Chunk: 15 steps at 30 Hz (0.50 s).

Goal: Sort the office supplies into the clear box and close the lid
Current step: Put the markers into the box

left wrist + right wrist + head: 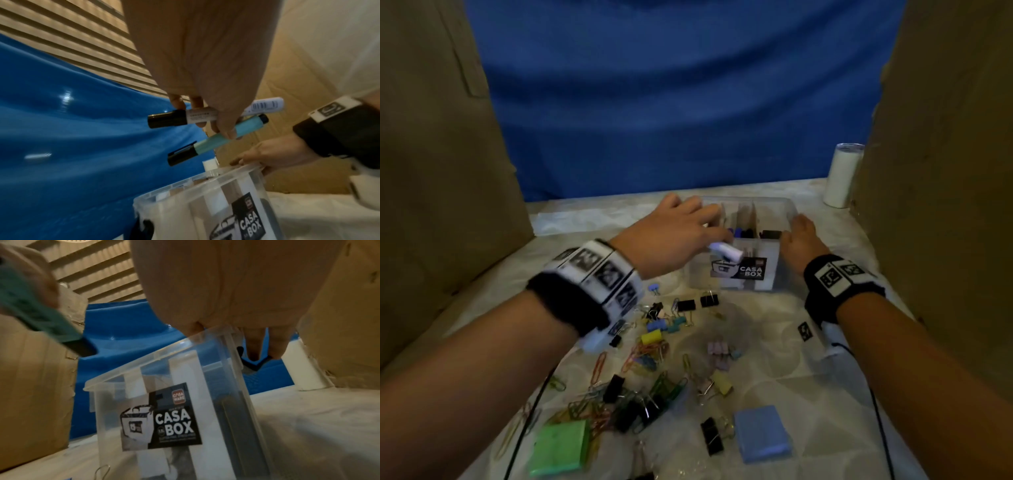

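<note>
The clear box (787, 207) labelled CASA BOX stands open mid-table, with dividers and dark pens (739, 233) inside. My left hand (717, 224) hovers over its left part and grips two markers: a white one with a black cap (185, 118) and a teal one with a black cap (222, 141). The white marker's end (726, 251) pokes out under the hand. My right hand (799, 236) rests with straight fingers (255, 345) on the right rim of the box (164, 361). Loose binder clips (709, 300) and paper clips (643, 353) lie in front.
A green sticky pad (561, 448) and a blue pad (762, 433) lie near the front edge. A white tumbler (842, 174) stands at the back right. Cardboard walls (441, 171) close both sides, with a blue cloth (671, 102) behind. Black cables run along the table.
</note>
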Each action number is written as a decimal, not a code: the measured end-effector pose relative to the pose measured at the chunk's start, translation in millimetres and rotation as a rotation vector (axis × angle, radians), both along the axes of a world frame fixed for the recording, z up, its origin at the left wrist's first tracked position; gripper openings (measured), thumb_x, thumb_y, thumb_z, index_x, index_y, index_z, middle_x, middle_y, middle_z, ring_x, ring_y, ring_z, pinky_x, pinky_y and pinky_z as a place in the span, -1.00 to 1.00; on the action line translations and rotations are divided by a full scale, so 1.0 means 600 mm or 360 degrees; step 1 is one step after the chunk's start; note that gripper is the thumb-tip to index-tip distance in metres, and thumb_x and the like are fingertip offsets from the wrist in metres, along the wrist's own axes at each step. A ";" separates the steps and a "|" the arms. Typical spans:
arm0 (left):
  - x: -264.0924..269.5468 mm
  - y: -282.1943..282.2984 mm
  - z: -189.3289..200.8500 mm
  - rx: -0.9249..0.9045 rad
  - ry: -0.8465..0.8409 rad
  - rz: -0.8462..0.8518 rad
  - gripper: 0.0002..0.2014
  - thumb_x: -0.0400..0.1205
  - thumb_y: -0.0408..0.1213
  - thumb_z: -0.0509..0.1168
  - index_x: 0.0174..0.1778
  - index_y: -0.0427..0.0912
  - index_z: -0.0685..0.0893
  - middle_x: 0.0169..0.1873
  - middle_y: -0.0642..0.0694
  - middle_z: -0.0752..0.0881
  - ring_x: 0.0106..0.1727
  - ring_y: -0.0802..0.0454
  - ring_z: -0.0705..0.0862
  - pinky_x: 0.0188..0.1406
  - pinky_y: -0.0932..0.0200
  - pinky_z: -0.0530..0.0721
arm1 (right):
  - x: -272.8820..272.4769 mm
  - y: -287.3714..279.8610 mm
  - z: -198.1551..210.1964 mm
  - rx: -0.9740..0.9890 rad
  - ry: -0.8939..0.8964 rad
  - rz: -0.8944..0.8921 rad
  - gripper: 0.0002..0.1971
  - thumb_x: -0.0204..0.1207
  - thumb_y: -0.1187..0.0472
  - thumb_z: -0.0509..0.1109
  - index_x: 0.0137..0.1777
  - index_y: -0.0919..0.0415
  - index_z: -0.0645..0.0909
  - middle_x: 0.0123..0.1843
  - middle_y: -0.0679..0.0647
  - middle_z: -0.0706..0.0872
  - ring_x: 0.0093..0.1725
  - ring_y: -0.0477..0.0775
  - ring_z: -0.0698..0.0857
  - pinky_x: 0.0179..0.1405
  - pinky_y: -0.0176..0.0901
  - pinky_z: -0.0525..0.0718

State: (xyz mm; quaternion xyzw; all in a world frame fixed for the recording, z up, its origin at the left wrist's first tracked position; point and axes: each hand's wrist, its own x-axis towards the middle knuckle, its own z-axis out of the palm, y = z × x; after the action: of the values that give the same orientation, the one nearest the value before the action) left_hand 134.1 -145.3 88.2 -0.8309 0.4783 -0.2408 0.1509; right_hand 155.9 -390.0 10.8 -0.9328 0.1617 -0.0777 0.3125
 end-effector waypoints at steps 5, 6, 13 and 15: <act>0.076 -0.098 0.019 0.0284 -0.0143 -0.0233 -0.61 0.56 -0.38 0.37 0.25 0.09 0.61 0.09 -0.06 0.63 0.03 -0.17 0.58 -0.07 -0.02 0.44 | 0.010 -0.003 -0.014 0.0004 -0.0107 -0.0002 -0.45 0.72 0.18 -0.03 0.68 0.33 0.02 0.72 0.18 0.00 0.51 0.36 0.41 0.51 0.10 0.37; 0.091 -0.112 0.019 0.0339 -0.0141 -0.0265 -0.61 0.56 -0.39 0.37 0.25 0.08 0.61 0.10 -0.07 0.63 0.05 -0.18 0.58 -0.05 -0.05 0.45 | 0.011 -0.003 -0.017 0.0008 -0.0117 0.0002 -0.45 0.72 0.18 -0.03 0.68 0.33 0.01 0.72 0.19 0.00 0.51 0.36 0.41 0.50 0.12 0.38; 0.152 -0.164 -0.007 0.0584 0.0024 -0.0207 -0.59 0.62 -0.33 0.27 0.39 0.01 0.53 0.31 -0.09 0.57 0.29 -0.16 0.52 0.23 -0.05 0.44 | 0.013 -0.010 -0.036 -0.0065 -0.0203 0.0021 -0.42 0.72 0.11 -0.05 0.69 0.31 -0.02 0.72 0.15 -0.02 0.50 0.33 0.44 0.50 0.16 0.40; 0.160 -0.164 -0.012 0.0539 0.0144 -0.0180 -0.60 0.62 -0.33 0.27 0.40 -0.01 0.55 0.32 -0.08 0.58 0.33 -0.13 0.51 0.25 0.03 0.45 | 0.012 -0.011 -0.039 -0.0098 -0.0253 0.0030 -0.42 0.72 0.10 -0.04 0.68 0.33 0.01 0.72 0.17 0.00 0.49 0.32 0.45 0.48 0.16 0.43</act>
State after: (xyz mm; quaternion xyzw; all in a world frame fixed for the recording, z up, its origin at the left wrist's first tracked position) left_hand 230.4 -243.7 80.8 -0.7754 0.5644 -0.1272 0.2532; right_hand 163.4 -396.3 -12.8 -0.9343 0.1253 -0.1536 0.2962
